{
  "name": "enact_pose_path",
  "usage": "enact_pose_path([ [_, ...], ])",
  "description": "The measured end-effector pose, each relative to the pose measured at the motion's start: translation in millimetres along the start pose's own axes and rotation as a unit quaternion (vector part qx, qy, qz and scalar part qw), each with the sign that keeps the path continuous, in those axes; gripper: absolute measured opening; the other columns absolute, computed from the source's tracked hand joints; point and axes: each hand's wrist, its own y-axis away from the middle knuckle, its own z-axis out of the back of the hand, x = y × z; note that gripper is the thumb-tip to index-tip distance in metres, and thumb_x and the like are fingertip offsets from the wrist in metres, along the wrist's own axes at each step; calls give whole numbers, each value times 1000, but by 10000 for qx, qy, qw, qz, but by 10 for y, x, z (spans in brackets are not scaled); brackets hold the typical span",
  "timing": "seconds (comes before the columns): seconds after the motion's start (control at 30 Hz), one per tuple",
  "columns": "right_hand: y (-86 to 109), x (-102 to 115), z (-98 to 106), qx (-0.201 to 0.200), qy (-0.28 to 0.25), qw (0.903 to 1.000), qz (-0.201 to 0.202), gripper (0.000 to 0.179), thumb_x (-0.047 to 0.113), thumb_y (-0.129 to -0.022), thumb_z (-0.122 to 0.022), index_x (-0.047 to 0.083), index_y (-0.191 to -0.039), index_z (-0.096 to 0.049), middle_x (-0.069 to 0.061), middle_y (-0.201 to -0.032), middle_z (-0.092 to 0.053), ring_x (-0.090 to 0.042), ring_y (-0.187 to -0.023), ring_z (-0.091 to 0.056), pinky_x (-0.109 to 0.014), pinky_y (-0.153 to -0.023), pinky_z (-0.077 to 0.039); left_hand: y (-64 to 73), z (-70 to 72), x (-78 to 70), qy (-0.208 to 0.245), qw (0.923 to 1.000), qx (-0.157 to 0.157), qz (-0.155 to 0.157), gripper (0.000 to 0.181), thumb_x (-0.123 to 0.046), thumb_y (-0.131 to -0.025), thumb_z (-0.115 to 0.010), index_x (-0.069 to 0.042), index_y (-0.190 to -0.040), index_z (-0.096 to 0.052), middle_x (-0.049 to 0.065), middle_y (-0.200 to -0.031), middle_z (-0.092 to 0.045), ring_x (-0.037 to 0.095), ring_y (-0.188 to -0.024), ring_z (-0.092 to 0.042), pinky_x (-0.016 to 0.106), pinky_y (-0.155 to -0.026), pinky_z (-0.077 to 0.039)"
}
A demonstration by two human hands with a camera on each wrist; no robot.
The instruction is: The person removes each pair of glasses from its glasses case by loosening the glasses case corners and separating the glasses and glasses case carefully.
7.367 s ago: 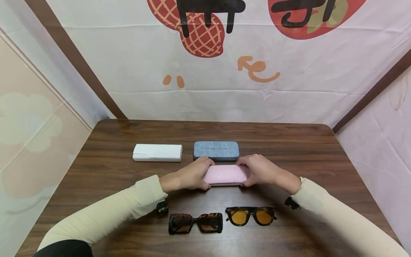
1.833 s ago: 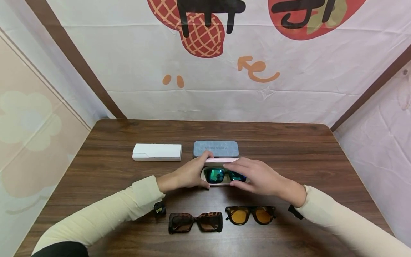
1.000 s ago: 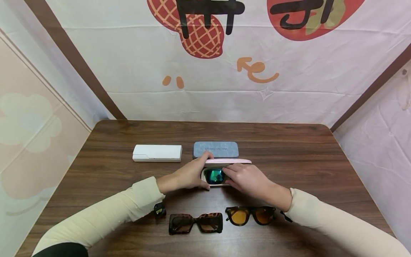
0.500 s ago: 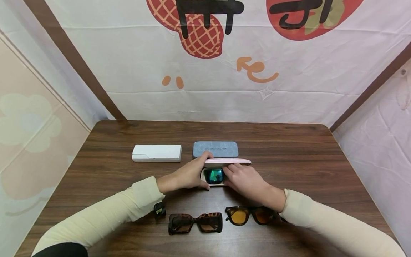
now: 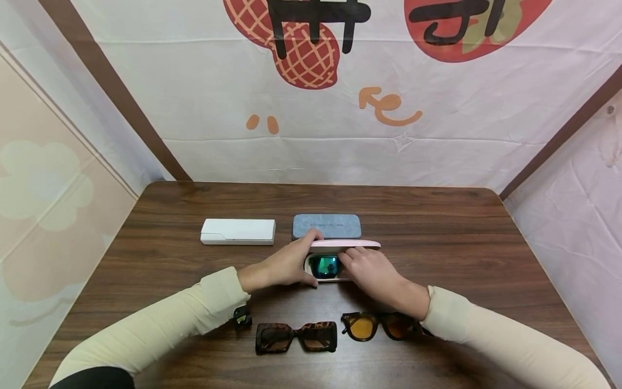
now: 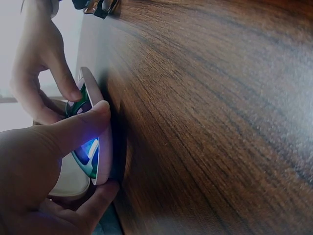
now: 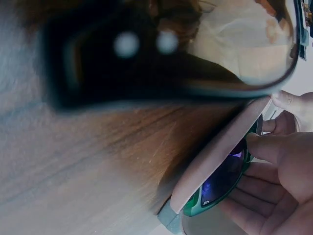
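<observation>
A pink glasses case (image 5: 342, 245) lies with its lid raised near the table's middle. Inside are sunglasses (image 5: 324, 267) with green mirrored lenses, their right side covered by a hand. My left hand (image 5: 284, 263) grips the case's left end, thumb in front and fingers behind. My right hand (image 5: 374, 273) reaches in under the lid. Seen from the left wrist, its thumb and fingers pinch the mirrored sunglasses (image 6: 87, 159) near their middle. The right wrist view also shows that thumb on the frame, above the dark lens (image 7: 222, 181).
Behind the pink case sits a blue glasses case (image 5: 326, 226), with a white case (image 5: 238, 231) to its left. Tortoiseshell sunglasses (image 5: 274, 339) and amber-lensed sunglasses (image 5: 362, 327) lie in front; the right forearm passes over the amber pair's right end.
The pink case, shut in the oldest frame, is now open with the mirrored sunglasses showing. My right hand moved leftward from the case's right end onto them. Over the last half second little differs.
</observation>
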Motion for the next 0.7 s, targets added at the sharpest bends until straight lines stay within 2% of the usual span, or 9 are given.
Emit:
enact_pose_path([
  [0.2, -13, 13, 7, -13, -241, 9995, -215, 14, 16, -92, -76, 6, -100, -70, -5, -92, -70, -21, -82, -67, -35, -66, -57, -7, -8, 6, 10, 10000, 6, -13, 87, -12, -70, -96, -12, -133, -35, 11, -127, -60, 24, -118, -59, 44, -102, -47],
  [0.5, -40, 19, 10, -20, -610, 9968, -509, 20, 18, -90, -80, 7, -89, -63, -3, -81, -66, -20, -72, -64, -37, -60, -53, -7, -6, 12, -31, 10000, 8, -64, 87, -13, -70, -96, -11, -133, -35, 11, -125, -60, 23, -114, -60, 43, -100, -48],
  [0.7, -48, 26, 30, 91, -708, 9958, -579, 20, 17, -90, -79, 8, -89, -61, -2, -81, -67, -20, -71, -64, -37, -58, -53, -4, -5, 14, -37, 10000, 17, -42, 87, -13, -70, -96, -11, -133, -35, 11, -125, -60, 23, -114, -60, 43, -99, -48],
])
